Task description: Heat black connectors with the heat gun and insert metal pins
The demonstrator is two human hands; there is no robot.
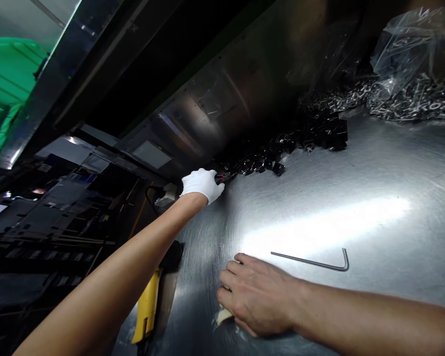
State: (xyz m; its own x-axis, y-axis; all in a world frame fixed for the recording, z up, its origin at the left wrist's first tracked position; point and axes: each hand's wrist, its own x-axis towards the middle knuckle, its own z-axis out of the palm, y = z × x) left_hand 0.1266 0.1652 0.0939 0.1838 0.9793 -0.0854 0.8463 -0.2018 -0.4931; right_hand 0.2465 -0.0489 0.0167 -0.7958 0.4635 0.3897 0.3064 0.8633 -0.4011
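My left hand (202, 185), in a white glove, reaches to the far left part of the metal table. Its fingers close round a dark tool with a red mark (222, 177), beside a row of small black parts (263, 160). Nearer to me, my bare right hand (257, 294) rests low over the table with curled fingers. A pale, cream-coloured piece (223, 316) shows under its thumb; the rest of what it holds is hidden. A hex key (311, 260) lies on the table to the right of that hand.
Clear plastic bags of small metal parts (411, 94) stand at the back right of the metal table (393, 222). A yellow-handled tool (147, 306) is at the left edge. Overhead at the left are a metal shelf and a green bin (11, 84).
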